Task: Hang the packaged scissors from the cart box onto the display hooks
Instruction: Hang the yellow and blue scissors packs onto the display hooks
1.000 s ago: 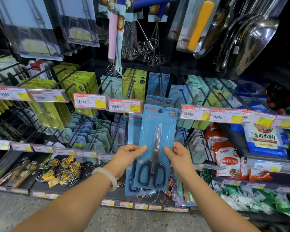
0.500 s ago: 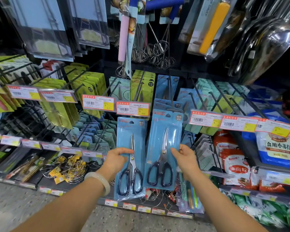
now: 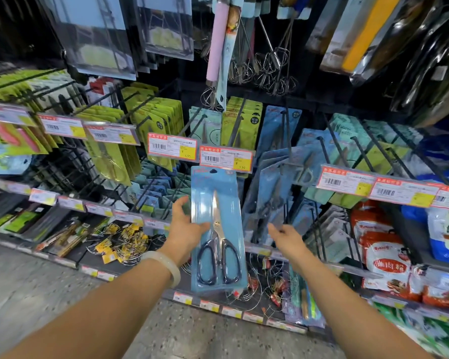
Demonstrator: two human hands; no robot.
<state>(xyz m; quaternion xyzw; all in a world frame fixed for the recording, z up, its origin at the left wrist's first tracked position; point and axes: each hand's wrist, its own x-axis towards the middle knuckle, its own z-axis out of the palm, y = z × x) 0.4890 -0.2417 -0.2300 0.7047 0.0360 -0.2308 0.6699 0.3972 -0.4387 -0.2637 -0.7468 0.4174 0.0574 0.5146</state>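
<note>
My left hand grips a blue packaged pair of scissors by its left edge, thumb across the front, and holds it upright before the display. The black handles sit low in the pack. To its right, several blue scissors packs hang blurred on a black display hook. Just below those packs is my right hand, its fingers loosely spread and holding nothing. The cart box is out of view.
Price tags front the hook rows. Green packs hang at left, teal packs at right, whisks above. Wire items lie on the low shelf, and food bags fill the right. Speckled floor lies below.
The pack my right hand held now hangs among the blue packs on the hook, and that hand has let go and dropped lower. My left hand has moved its pack right.
</note>
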